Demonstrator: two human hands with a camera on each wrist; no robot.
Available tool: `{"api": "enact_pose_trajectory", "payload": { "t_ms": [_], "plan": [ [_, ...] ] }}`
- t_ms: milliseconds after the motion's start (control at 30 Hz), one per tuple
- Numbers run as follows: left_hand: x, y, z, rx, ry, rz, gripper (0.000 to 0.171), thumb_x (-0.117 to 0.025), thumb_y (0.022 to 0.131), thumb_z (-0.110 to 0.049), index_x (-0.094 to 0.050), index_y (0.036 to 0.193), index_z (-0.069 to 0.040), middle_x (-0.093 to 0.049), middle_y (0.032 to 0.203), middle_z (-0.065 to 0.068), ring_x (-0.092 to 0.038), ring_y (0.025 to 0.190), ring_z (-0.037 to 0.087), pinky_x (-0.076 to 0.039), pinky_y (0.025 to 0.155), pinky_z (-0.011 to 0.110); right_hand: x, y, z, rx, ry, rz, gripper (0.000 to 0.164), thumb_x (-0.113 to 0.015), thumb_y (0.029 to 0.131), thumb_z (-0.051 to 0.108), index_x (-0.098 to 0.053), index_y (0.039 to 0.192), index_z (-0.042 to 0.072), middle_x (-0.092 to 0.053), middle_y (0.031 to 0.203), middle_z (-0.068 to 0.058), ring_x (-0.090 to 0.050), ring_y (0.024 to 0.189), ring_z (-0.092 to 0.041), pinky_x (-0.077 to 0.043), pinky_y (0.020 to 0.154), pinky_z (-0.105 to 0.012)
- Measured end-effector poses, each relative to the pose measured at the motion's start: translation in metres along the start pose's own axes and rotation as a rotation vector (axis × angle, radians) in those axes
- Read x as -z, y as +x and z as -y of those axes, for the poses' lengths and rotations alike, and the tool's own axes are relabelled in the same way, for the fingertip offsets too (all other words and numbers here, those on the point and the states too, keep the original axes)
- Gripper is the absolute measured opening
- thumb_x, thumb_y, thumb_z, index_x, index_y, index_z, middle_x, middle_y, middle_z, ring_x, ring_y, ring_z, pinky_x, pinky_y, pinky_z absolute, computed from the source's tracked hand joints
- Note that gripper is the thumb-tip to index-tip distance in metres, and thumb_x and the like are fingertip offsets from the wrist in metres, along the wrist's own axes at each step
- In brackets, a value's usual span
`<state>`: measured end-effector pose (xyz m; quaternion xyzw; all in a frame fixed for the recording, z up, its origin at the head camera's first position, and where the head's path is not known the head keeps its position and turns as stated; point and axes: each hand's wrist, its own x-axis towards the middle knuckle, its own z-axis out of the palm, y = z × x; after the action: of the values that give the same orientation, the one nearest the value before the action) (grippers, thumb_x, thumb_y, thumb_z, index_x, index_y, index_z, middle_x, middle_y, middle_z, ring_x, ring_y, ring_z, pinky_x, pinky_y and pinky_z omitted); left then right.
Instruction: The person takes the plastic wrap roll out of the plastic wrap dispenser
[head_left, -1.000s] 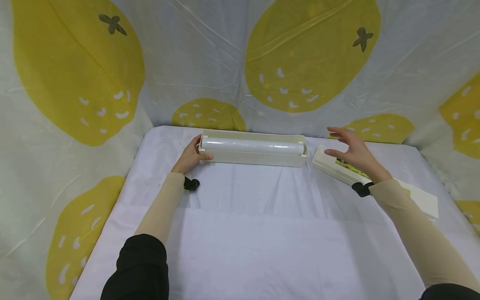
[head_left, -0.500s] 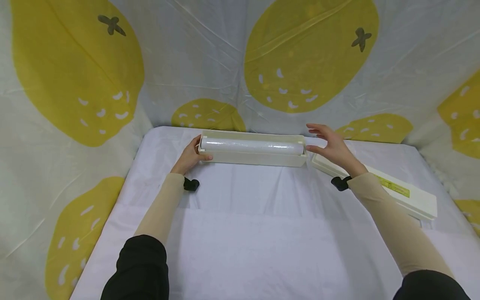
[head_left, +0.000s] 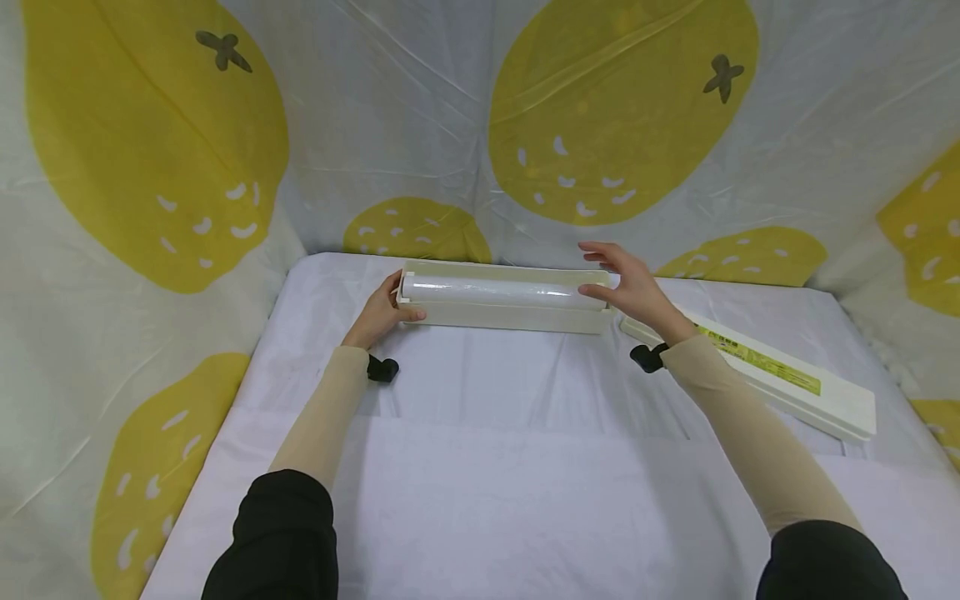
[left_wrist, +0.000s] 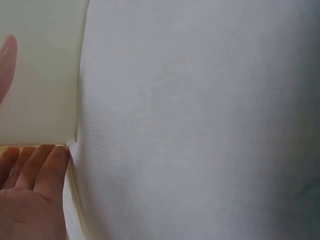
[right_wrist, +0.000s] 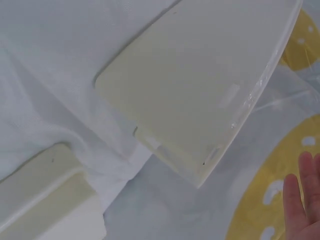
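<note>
A long off-white cling film box (head_left: 502,317) stands lidless at the back of the table, with a shiny white roll of cling film (head_left: 487,292) lying inside. My left hand (head_left: 375,314) grips its left end, thumb on the front wall and fingers at the end wall. The left wrist view shows those fingers (left_wrist: 47,172) against the box's end. Over the box's right end hovers my right hand (head_left: 626,287), thumb and fingers spread, nothing between them. In the right wrist view its fingers (right_wrist: 295,205) are apart from the box wall (right_wrist: 175,80).
The box's lid (head_left: 817,398), off-white with a yellow label, lies slanted on the right, partly under my right forearm. A white cloth (head_left: 510,500) covers the table. Behind hangs a curtain (head_left: 420,100) printed with lemons, close to the table's back edge.
My right hand has moved left from above the lid to the right end of the box, uncovering more of the lid's label. The left hand and the box have stayed put.
</note>
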<state>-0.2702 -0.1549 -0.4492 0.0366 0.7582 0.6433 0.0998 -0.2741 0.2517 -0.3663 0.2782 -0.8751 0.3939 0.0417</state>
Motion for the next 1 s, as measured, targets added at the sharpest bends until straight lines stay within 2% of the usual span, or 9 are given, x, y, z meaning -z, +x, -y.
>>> {"api": "enact_pose_trajectory", "payload": {
  "t_ms": [600,833,1000],
  "plan": [
    [0.000,0.002,0.001,0.019,0.019,-0.006,0.096,-0.078,0.079,-0.001,-0.016,0.153,-0.008,-0.028,0.153,0.009,-0.036,0.134,0.026,-0.028,0.109,0.039,-0.022,0.020,0.006,0.076,0.013,0.030,0.063,-0.075,0.083,0.006,-0.046,0.138,0.000,-0.048,0.136,-0.019,-0.048,0.120,-0.037,-0.036,0.099,-0.054],
    [-0.001,0.002,0.002,0.024,0.015,-0.008,0.096,-0.078,0.078,0.000,-0.018,0.153,-0.008,-0.029,0.152,0.009,-0.037,0.133,0.027,-0.029,0.108,0.039,-0.030,0.026,0.008,0.066,0.029,0.047,0.062,-0.075,0.083,0.007,-0.047,0.138,0.002,-0.049,0.136,-0.017,-0.048,0.120,-0.033,-0.036,0.100,-0.052],
    [0.000,0.001,0.002,0.013,0.015,-0.005,0.097,-0.078,0.078,0.001,-0.017,0.153,-0.007,-0.028,0.153,0.009,-0.037,0.133,0.028,-0.030,0.108,0.039,-0.037,0.030,0.016,0.059,0.041,0.057,0.059,-0.073,0.084,0.004,-0.047,0.137,0.000,-0.048,0.136,-0.019,-0.048,0.121,-0.034,-0.035,0.102,-0.051]
  ]
}}
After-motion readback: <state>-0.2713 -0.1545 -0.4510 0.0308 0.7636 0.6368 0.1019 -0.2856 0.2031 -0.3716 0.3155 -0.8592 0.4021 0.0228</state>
